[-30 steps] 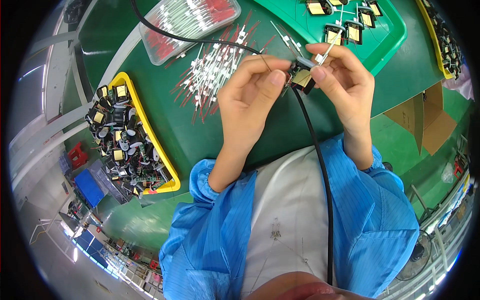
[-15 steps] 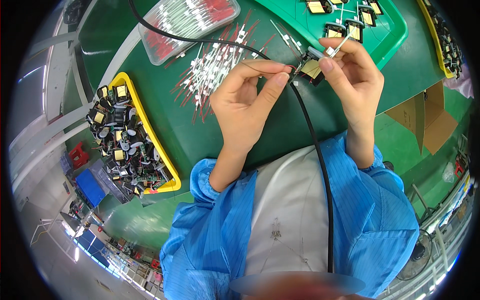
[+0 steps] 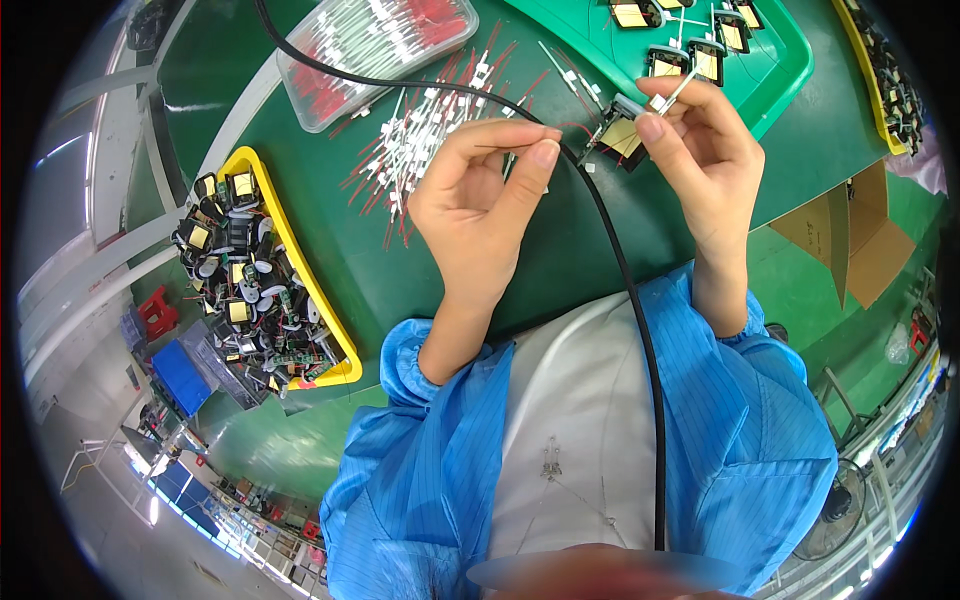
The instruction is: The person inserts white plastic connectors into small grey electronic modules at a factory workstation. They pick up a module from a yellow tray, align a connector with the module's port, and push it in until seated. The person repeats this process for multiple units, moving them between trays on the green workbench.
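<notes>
Your right hand (image 3: 700, 150) pinches a small transformer (image 3: 622, 140), black-framed with yellow tape over the winding, thumb and fingers closed on it, and a short white-sleeved lead sticks up between the fingertips. Your left hand (image 3: 480, 205) sits just to the left of that transformer, thumb and forefinger pressed together on a thin wire (image 3: 505, 148) that you can barely make out; it runs roughly level, left to right, its free end pointing toward the transformer's near face. So the wire's long axis aims straight at the part, and the left hand is the one carrying it across a short gap.

A black cable (image 3: 640, 330) crosses in front of the transformer and drops down over your white apron, passing between the two hands.

Beyond the transformer lies a green tray (image 3: 790, 60) with more taped transformers. To the left of it, a loose scatter of red-and-white leads (image 3: 420, 150) spreads on the green mat, with a clear lidded box (image 3: 370, 45) of the same behind them. Farther left, a yellow tray (image 3: 290, 250) is heaped with wound parts.
</notes>
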Motion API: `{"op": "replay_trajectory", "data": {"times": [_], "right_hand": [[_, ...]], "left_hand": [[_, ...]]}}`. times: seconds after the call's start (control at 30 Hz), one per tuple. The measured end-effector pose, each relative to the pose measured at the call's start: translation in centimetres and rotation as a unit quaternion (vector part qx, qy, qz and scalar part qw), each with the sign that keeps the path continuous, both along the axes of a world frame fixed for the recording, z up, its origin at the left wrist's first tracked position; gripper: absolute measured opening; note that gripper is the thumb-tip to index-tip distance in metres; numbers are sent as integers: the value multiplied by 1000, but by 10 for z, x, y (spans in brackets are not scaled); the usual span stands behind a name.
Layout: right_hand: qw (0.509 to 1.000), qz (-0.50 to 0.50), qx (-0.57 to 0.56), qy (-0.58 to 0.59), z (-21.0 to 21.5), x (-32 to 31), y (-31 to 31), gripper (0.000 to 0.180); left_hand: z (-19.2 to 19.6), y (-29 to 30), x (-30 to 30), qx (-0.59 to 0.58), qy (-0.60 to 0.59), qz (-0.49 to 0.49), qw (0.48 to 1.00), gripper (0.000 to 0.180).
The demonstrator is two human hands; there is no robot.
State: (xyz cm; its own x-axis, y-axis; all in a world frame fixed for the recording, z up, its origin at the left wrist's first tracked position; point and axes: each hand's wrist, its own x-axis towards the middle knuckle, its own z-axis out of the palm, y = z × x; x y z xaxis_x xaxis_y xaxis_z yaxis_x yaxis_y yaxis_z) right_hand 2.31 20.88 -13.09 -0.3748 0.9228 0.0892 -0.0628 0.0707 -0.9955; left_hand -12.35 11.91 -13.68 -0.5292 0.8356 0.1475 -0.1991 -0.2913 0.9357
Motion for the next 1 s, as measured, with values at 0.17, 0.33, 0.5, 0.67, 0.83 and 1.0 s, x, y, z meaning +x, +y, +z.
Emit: {"op": "replay_trajectory", "data": {"times": [0.17,0.33,0.5,0.67,0.83,1.0], "right_hand": [[1000,-4,2,-8,-1,1,1,25],[1000,-16,-5,-17,-2,2,4,26],[999,-27,3,-31,-5,3,9,28],[985,-153,45,-62,-12,13,32,42],[888,-350,201,-220,-17,34,54,41],[938,29,107,-327,7,53,7,20]], "left_hand": [[1,-1,0,-11,-12,7,1000,17],[-2,0,-2,-24,-25,23,999,16],[-2,0,-4,-43,-29,42,998,16],[-2,0,-9,-59,-13,71,996,15],[-2,2,-12,-65,-26,87,994,14],[-4,0,-17,-69,0,121,990,14]]}}
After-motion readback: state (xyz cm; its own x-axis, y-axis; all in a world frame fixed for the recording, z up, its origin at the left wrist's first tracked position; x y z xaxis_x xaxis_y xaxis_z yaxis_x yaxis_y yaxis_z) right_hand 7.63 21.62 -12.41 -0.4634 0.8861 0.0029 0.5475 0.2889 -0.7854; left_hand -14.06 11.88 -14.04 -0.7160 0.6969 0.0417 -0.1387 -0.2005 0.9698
